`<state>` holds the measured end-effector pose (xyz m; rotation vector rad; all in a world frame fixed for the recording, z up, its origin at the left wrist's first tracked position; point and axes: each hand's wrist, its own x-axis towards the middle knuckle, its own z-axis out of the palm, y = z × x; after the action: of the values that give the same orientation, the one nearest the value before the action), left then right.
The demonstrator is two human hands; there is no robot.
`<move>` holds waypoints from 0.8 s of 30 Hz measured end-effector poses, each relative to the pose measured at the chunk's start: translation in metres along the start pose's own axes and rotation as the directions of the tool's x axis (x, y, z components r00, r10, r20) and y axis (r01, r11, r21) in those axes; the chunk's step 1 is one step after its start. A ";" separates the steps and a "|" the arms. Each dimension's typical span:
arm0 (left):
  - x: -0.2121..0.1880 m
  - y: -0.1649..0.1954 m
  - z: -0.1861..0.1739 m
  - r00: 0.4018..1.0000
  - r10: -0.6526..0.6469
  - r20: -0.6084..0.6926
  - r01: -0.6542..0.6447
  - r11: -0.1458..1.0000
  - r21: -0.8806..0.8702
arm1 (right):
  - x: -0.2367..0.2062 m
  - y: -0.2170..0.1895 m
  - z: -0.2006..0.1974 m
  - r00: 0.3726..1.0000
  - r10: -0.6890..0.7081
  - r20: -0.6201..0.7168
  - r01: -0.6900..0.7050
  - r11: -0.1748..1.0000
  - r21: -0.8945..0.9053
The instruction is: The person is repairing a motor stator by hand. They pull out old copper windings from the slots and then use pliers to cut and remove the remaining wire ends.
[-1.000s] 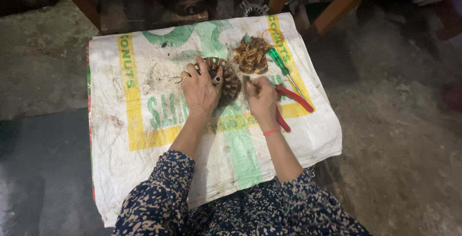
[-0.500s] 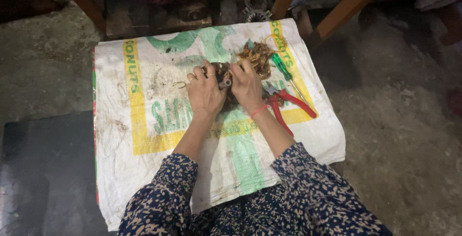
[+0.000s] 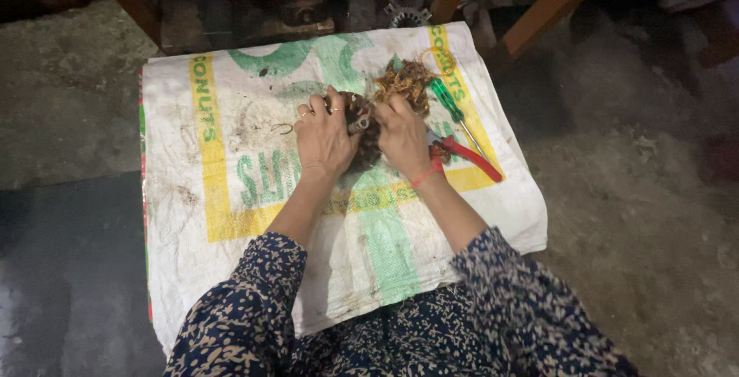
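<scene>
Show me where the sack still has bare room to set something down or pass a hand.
Free: the sack's left part, from the left hand out to its left edge, and the near strip between the forearms. Crowded: right of the right hand, where the wire pile, green screwdriver and red-handled pliers lie close together.

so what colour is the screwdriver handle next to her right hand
Green: the screwdriver lies on the sack just beyond the right hand, clearest in the head view.
</scene>
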<state>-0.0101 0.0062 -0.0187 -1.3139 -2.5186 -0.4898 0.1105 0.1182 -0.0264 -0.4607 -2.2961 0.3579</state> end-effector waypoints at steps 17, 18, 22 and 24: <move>-0.001 -0.004 0.000 0.998 0.055 -0.020 -0.057 0.993 -0.107 | -0.018 0.006 0.008 0.998 0.059 -0.033 -0.062 0.994 -0.091; -0.001 -0.004 0.000 0.997 0.065 -0.045 -0.070 0.992 -0.110 | -0.020 0.006 0.011 0.995 0.096 -0.030 -0.099 0.992 -0.081; 0.001 -0.004 0.002 0.997 -0.045 0.063 0.049 0.997 -0.061 | -0.006 0.018 0.013 0.987 0.147 -0.072 -0.137 0.982 0.128; 0.001 0.000 0.005 0.984 -0.158 0.087 0.163 0.985 -0.053 | -0.005 0.022 0.007 0.949 0.306 -0.072 -0.278 0.923 0.265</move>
<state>-0.0117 0.0091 -0.0231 -1.1788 -2.7130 -0.5599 0.1137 0.1355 -0.0425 -0.6771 -2.0378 0.7437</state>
